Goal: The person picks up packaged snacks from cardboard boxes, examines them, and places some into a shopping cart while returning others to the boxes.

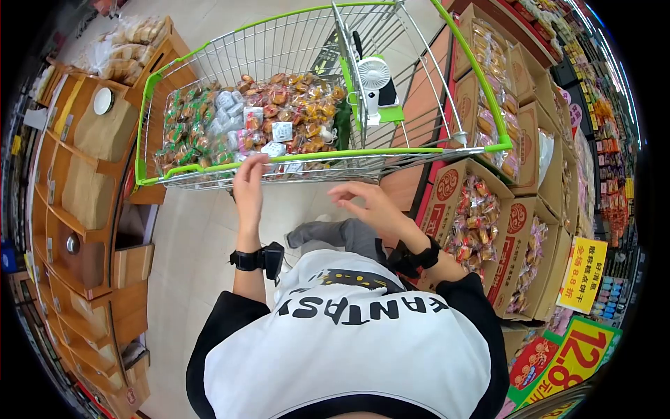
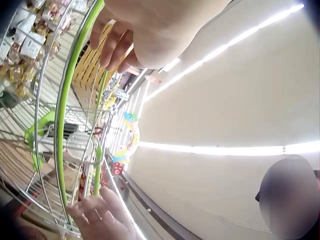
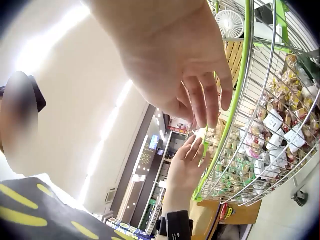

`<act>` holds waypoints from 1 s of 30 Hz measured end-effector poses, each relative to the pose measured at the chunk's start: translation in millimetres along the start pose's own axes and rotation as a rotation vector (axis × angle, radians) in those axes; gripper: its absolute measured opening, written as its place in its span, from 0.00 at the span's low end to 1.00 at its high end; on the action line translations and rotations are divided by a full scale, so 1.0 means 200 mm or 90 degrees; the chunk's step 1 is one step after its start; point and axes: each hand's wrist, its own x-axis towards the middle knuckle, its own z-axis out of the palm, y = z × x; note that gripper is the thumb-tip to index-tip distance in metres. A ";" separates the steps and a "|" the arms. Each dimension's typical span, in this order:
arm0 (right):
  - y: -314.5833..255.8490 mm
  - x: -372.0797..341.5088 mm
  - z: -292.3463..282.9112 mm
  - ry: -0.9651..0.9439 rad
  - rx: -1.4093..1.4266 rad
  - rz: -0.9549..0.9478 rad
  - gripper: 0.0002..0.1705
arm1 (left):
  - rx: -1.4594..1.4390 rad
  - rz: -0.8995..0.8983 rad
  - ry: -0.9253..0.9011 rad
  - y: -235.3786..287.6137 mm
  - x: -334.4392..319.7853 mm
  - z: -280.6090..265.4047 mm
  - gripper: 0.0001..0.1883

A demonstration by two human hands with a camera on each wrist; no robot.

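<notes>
My left hand (image 1: 249,185) is at the near side of a shopping cart (image 1: 293,158), its fingertips right at the green rim. To its right, my right hand (image 1: 373,207) hangs just short of the same rim with its fingers loosely bent. Neither hand holds anything. Inside the cart lie bags of small wrapped snacks (image 1: 307,98), some with white labels. In the right wrist view my right hand (image 3: 175,65) shows its palm, with relaxed fingers beside the green rim (image 3: 240,95). A white fan (image 1: 375,73) stands in the cart's fold-down seat part.
On the left stand wooden shelves (image 1: 98,167) with loaves in plastic bags (image 1: 129,45) on top. Along the right side are cardboard boxes (image 1: 447,183) filled with packaged snacks, and a yellow price sign (image 1: 583,274). Tiled floor (image 1: 181,279) shows below the cart.
</notes>
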 end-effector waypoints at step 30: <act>0.17 -1.27 -0.47 0.802 -0.172 0.351 0.10 | -0.089 -0.077 -0.804 0.12 -0.46 1.21 0.11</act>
